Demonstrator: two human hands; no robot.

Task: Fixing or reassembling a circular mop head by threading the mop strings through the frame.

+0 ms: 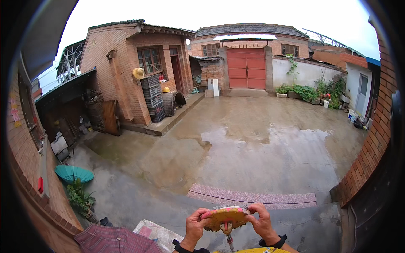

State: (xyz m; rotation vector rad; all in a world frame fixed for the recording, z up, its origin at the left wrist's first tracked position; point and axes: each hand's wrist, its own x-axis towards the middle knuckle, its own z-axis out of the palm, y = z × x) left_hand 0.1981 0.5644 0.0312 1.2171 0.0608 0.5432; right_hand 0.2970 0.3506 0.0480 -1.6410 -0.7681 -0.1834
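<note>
A round disc (226, 218) with a worn yellow underside and a pink-and-white rim is held up in front of me at the bottom of the view. It looks like a mop head. A pinkish joint fixes it to a metal pole (230, 242) that runs down towards my body. My left hand (196, 224) grips the disc's left edge, thumb below and fingers on top. On the opposite edge, my right hand (262, 221) pinches the rim between thumb and fingers. Both wrists wear black straps. The disc's upper face is mostly hidden.
Beyond the disc, a speckled reddish strip (253, 196) crosses the wet concrete yard (177, 164). An open plaid umbrella (117, 240) lies at lower left, near a potted plant (80, 197) and a teal umbrella (74, 174). A brick wall (370, 164) stands right; red gates (246, 68) are at the back.
</note>
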